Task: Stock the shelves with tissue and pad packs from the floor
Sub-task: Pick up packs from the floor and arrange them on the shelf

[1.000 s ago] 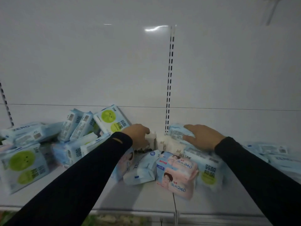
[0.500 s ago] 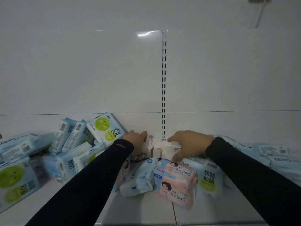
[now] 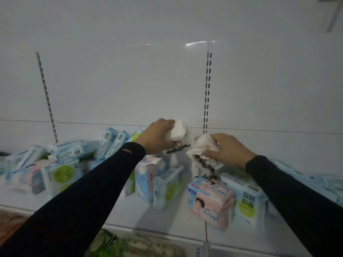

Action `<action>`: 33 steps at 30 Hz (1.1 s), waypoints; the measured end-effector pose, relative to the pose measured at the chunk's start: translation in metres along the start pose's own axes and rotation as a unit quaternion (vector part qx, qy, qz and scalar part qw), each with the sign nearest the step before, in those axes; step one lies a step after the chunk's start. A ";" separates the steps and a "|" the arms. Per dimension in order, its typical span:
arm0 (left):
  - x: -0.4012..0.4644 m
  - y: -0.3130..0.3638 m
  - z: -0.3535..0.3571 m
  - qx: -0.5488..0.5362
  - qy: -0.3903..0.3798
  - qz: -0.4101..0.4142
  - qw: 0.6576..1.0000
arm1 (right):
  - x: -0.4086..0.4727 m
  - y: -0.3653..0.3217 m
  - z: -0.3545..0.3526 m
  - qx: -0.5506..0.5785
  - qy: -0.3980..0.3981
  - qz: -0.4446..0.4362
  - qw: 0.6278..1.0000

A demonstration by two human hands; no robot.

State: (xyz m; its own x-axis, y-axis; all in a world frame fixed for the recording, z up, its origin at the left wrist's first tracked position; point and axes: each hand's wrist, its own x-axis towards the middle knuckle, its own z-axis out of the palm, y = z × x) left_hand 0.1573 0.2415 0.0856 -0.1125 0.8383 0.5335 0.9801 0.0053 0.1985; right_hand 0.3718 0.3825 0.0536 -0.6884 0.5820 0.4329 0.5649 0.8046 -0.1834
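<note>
Head view shows the left hand (image 3: 157,138) and right hand (image 3: 227,150) each gripping a white tissue pack (image 3: 179,135) above the far shelf (image 3: 167,217), where crowded packs could topple if bumped.

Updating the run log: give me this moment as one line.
left hand: grips white pack, lifted | right hand: grips second white pack | shelf: blue and pink packs lie jumbled

shop | slotted-upright shelf (image 3: 167,217) | heaped retail tissue packs (image 3: 209,203)
</note>
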 end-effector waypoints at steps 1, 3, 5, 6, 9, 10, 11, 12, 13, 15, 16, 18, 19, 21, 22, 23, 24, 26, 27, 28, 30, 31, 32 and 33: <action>-0.005 0.003 -0.006 -0.005 0.018 -0.005 1.000 | 0.001 -0.001 -0.002 0.013 0.037 -0.014 0.999; -0.015 0.004 -0.017 -0.002 0.047 -0.021 0.999 | 0.004 -0.004 -0.006 0.046 0.086 -0.021 0.995; -0.029 0.002 -0.029 0.005 0.066 -0.042 0.997 | 0.007 -0.012 -0.011 0.072 0.125 -0.014 0.989; -0.037 0.000 -0.036 0.010 0.070 -0.052 0.996 | 0.008 -0.018 -0.013 0.069 0.140 -0.020 0.987; -0.072 -0.009 -0.061 0.041 0.080 -0.087 0.992 | 0.006 -0.046 -0.019 0.051 0.170 -0.068 0.982; -0.087 -0.012 -0.071 0.051 0.086 -0.100 0.990 | 0.003 -0.060 -0.020 0.054 0.171 -0.088 0.980; -0.102 -0.016 -0.082 0.060 0.092 -0.112 0.988 | -0.002 -0.075 -0.020 0.061 0.171 -0.112 0.977; -0.119 -0.020 -0.093 0.068 0.097 -0.123 0.985 | -0.007 -0.092 -0.019 0.066 0.168 -0.136 0.974; -0.138 -0.024 -0.105 0.074 0.100 -0.134 0.983 | -0.013 -0.112 -0.017 0.069 0.164 -0.161 0.971; -0.181 -0.036 -0.127 0.084 0.105 -0.159 0.978 | -0.026 -0.155 -0.010 0.072 0.150 -0.207 0.964; -0.205 -0.043 -0.138 0.089 0.105 -0.173 0.975 | -0.033 -0.179 -0.005 0.076 0.140 -0.227 0.961; -0.262 -0.060 -0.159 0.104 0.099 -0.199 0.969 | -0.049 -0.232 0.010 0.085 0.117 -0.269 0.952; -0.295 -0.070 -0.170 0.110 0.095 -0.215 0.966 | -0.057 -0.260 0.019 0.093 0.107 -0.285 0.948; -0.360 -0.090 -0.190 0.124 0.089 -0.246 0.957 | -0.076 -0.317 0.039 0.107 0.083 -0.315 0.939; -0.400 -0.100 -0.203 0.132 0.083 -0.264 0.952 | -0.086 -0.352 0.055 0.115 0.066 -0.328 0.935; -0.429 -0.106 -0.210 0.137 0.076 -0.278 0.948 | -0.094 -0.376 0.068 0.123 0.052 -0.335 0.933; -0.457 -0.111 -0.215 0.140 0.068 -0.297 0.942 | -0.102 -0.398 0.080 0.126 0.039 -0.342 0.930; -0.532 -0.126 -0.230 0.145 0.042 -0.360 0.921 | -0.123 -0.462 0.120 0.138 -0.004 -0.381 0.914; -0.568 -0.135 -0.234 0.146 0.030 -0.389 0.909 | -0.134 -0.492 0.140 0.143 -0.031 -0.398 0.906; -0.602 -0.143 -0.236 0.149 0.019 -0.415 0.897 | -0.146 -0.521 0.159 0.147 -0.058 -0.412 0.897; -0.666 -0.157 -0.237 0.153 -0.009 -0.466 0.871 | -0.169 -0.573 0.198 0.151 -0.095 -0.446 0.877; -0.693 -0.164 -0.236 0.151 -0.023 -0.490 0.858 | -0.180 -0.596 0.217 0.151 -0.117 -0.458 0.868; -0.719 -0.171 -0.235 0.148 -0.038 -0.512 0.845 | -0.190 -0.616 0.234 0.146 -0.142 -0.466 0.861; -0.744 -0.179 -0.233 0.142 -0.051 -0.533 0.833 | -0.198 -0.636 0.253 0.147 -0.165 -0.476 0.851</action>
State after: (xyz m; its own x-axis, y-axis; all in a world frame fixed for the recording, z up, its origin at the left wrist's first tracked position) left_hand 0.0273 -0.5099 -0.1553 -0.9427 0.3172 0.1036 0.3337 0.8926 0.3032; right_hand 0.0335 -0.2148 -0.1392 -0.8883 -0.3878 0.2462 -0.4254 0.8967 -0.1225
